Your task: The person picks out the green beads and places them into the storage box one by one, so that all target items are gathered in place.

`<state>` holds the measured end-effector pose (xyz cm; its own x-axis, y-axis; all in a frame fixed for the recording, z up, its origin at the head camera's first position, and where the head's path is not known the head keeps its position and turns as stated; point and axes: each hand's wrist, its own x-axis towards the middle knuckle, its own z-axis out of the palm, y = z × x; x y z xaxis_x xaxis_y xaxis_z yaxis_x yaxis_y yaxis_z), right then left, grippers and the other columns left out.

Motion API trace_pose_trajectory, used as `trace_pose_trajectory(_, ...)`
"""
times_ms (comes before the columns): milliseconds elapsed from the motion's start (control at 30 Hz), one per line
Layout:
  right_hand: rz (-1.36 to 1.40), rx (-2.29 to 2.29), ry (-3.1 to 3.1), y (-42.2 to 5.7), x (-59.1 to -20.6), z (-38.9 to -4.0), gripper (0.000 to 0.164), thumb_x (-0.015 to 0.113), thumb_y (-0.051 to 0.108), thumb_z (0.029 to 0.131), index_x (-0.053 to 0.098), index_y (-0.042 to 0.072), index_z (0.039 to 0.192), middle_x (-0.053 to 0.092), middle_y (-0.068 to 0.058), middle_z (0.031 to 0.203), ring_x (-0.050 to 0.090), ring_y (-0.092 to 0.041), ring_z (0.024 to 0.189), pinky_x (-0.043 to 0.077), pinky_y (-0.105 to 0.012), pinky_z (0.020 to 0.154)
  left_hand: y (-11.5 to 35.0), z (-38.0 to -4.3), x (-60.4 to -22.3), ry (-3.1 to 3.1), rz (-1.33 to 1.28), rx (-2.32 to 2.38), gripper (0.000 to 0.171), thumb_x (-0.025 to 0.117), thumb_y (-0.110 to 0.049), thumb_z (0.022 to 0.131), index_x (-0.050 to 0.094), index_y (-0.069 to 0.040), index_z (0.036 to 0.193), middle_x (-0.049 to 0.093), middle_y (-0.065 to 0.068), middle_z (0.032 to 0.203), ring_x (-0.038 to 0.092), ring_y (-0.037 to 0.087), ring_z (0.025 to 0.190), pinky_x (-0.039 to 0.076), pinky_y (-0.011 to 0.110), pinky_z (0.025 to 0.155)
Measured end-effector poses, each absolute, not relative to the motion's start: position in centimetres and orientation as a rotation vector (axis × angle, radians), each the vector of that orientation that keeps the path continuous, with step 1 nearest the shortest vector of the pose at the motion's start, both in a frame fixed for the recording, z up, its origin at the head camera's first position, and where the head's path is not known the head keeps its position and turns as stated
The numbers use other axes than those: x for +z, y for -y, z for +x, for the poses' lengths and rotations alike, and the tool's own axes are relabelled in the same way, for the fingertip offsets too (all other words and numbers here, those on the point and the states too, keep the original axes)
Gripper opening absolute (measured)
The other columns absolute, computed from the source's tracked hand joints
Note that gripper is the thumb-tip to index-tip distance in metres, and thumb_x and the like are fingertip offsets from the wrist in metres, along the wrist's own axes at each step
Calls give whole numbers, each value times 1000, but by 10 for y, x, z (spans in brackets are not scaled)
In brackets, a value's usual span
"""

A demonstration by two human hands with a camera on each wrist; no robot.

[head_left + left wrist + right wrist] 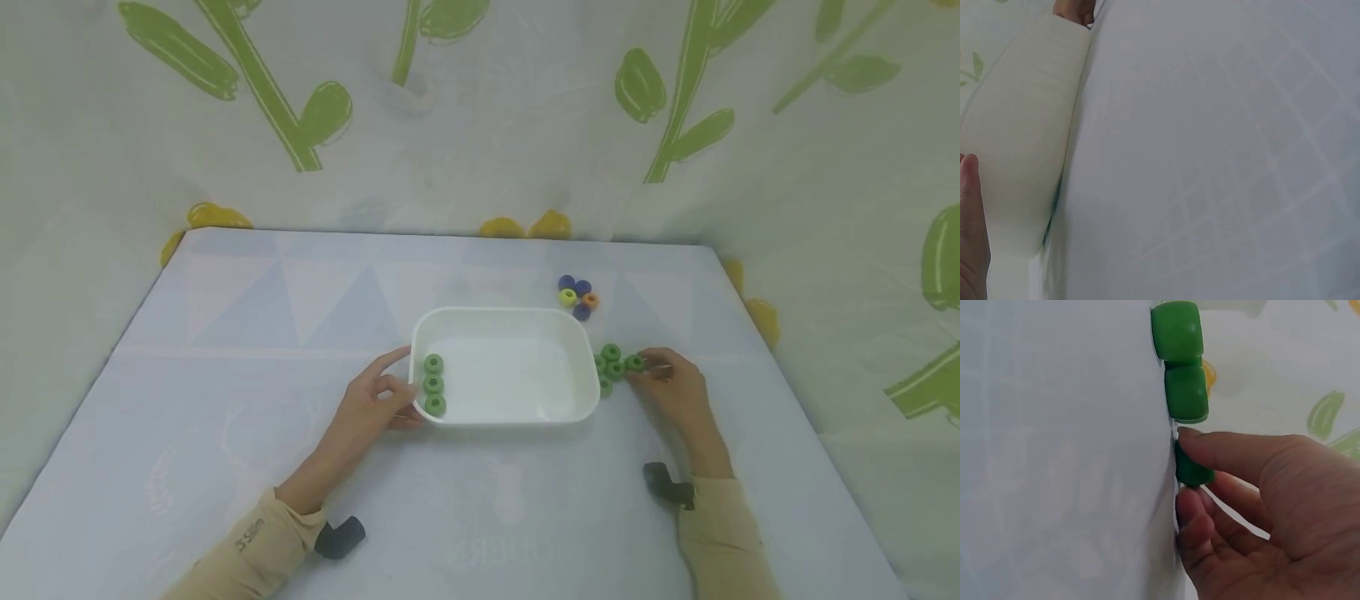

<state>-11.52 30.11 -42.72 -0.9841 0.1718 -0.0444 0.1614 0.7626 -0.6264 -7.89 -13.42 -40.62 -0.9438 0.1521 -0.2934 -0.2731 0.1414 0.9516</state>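
Observation:
A shallow white tray (502, 367) sits mid-table, with three green beads (433, 384) lined up along its left inner wall. My left hand (378, 396) grips the tray's left end, thumb at the rim; the left wrist view shows only part of that hand beside the tray's pale outer wall (1029, 137). Right of the tray, several green beads (611, 352) lie in a cluster on the table. At the cluster's right edge my right hand (675, 383) pinches one green bead (1191, 465) between thumb and fingers, low at the table surface.
Behind the tray's right corner lies a small group of beads: dark blue ones (581, 312), a yellow one (567, 297) and an orange one (591, 301). A patterned cloth wall (465, 150) stands along the table's far edge (337, 232).

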Motion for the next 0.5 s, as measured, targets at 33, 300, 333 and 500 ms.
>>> trace_pose_trajectory(33,-281,1025,2931,-301,-426,-115,43,71,23,92,60,3,129,63,-25,127,63,-39,109,57,-42,85,134,-79,-406,-2102,-117,1868,63,60,-12,96,37,-19,154,63,0,87,73,16,77,66,34,78)
trace_pose_trajectory(300,-173,968,2789,-272,-391,-114,37,75,24,90,65,5,120,69,-17,112,63,-23,92,48,-11,67,135,-78,-407,-2101,-100,1869,62,60,-13,97,37,-20,154,64,1,87,74,17,78,66,33,78)
trace_pose_trajectory(333,-146,978,2780,-264,-384,-113,37,76,23,90,65,5,120,69,-16,112,62,-22,91,47,-9,67,135,-78,-407,-2102,-98,1870,62,60,-13,96,37,-20,154,64,1,87,74,18,78,66,33,78)
trace_pose_trajectory(500,43,1064,2772,-225,-364,-113,36,77,19,89,65,6,121,68,-14,110,62,-20,89,48,-9,69,135,-79,-406,-2105,-89,1865,62,60,-13,96,37,-19,154,65,2,88,74,18,79,66,33,78)
